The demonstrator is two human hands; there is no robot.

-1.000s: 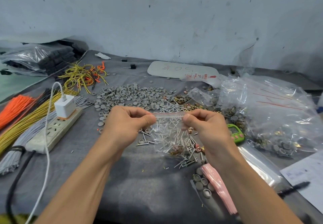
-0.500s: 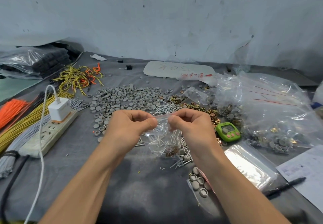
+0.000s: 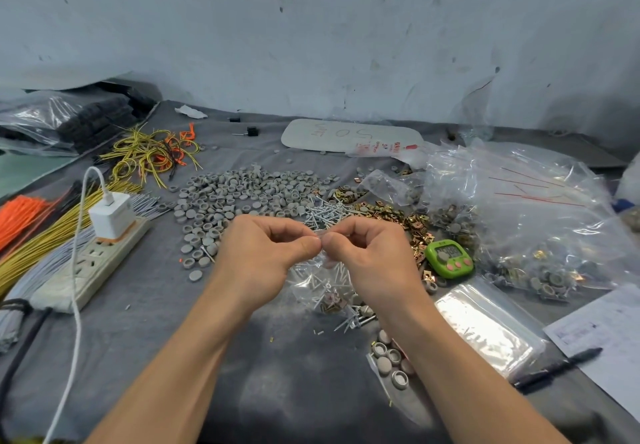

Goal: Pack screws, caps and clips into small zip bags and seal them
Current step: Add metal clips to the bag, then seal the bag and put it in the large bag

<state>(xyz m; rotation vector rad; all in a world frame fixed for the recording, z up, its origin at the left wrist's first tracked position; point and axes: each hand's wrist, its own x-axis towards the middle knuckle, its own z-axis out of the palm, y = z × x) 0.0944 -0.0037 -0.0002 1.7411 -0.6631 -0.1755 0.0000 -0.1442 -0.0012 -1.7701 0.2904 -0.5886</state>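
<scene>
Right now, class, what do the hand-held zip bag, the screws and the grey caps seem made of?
The zip bag: thin clear plastic, glossy; contents show through. The screws: probably metal, bright silvery glint. The grey caps: likely plastic, matte, uniformly dull.

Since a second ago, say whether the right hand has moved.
Yes. The right hand slid leftward along the zip bag, away from the green timer, up to the left hand.

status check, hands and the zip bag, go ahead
Left hand and right hand both pinching the top edge of the zip bag, thumbs nearly meeting. Bag holds screws and clips, above loose screws on the table. Nothing blocking the hands.
</scene>
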